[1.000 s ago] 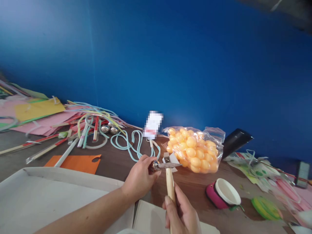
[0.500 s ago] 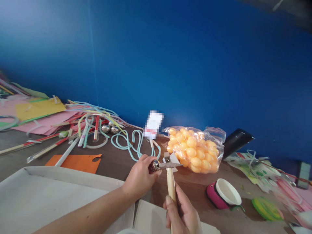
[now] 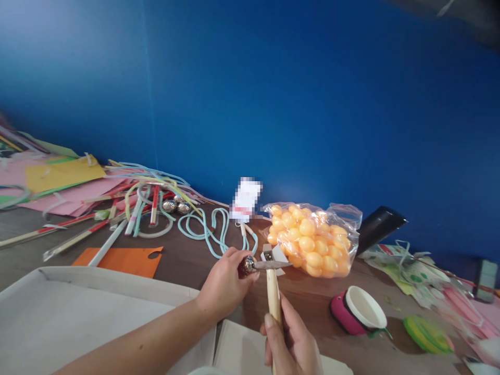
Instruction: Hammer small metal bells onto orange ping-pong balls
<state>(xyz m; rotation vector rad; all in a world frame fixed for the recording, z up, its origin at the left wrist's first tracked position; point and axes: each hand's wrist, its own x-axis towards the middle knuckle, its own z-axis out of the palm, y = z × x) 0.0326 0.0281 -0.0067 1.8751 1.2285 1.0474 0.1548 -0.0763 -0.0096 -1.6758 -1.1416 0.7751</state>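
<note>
My left hand (image 3: 224, 285) pinches a shiny silver ball (image 3: 248, 265) with a patterned surface between thumb and fingers. The fingers of my right hand (image 3: 291, 336) are wrapped round the pale wooden handle of a hammer (image 3: 274, 297), which stands head up. Its narrow metal head lies sideways, one end against or very close to the ball and the pointed end toward the right. Just behind the head is a small opened box (image 3: 267, 250) with white flaps; the hammer partly hides it. What lies in the box is hard to make out.
A clear bag of orange balls (image 3: 312, 242) lies behind the hammer. To the right are a pink and white cup (image 3: 363, 311) and a green-yellow roll (image 3: 425, 333). On the left are a white tray (image 3: 97, 281), orange paper (image 3: 121, 260), silver balls (image 3: 175, 207) and a blue cord (image 3: 195, 229).
Almost nothing differs. The hammer has shifted very slightly to the left, toward the silver ball; my left hand keeps its place.
</note>
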